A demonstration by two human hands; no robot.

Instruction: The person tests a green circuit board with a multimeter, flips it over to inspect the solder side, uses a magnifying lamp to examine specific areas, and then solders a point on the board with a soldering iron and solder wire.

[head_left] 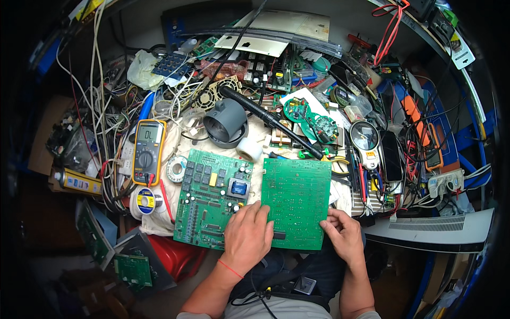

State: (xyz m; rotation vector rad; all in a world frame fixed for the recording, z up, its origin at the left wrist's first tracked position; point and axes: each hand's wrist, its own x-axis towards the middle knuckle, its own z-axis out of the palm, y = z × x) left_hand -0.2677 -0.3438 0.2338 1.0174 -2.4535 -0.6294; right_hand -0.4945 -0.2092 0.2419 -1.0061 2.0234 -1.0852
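Observation:
Two green circuit boards lie side by side in front of me. The left circuit board (212, 181) shows its component side, with relays, capacitors, chips and a blue transformer. On the right circuit board (296, 204) the solder side faces up. My left hand (248, 234) lies over the gap between them, fingers stretched out, fingertips by the right board's left edge. A dark chip-like strip (278, 235) sits beside those fingers near the board's lower edge. My right hand (344, 234) pinches the right board's lower right edge, thumb on top; its other fingers are partly hidden.
A yellow multimeter (148, 151) and solder spools (146, 201) stand at left. Behind the boards are a grey pipe fitting (225, 122), a black tube (271, 121) and a white tape roll (249, 149). A magnifier (364, 137) and pliers (338, 160) lie right. Cables and electronic parts crowd the far side.

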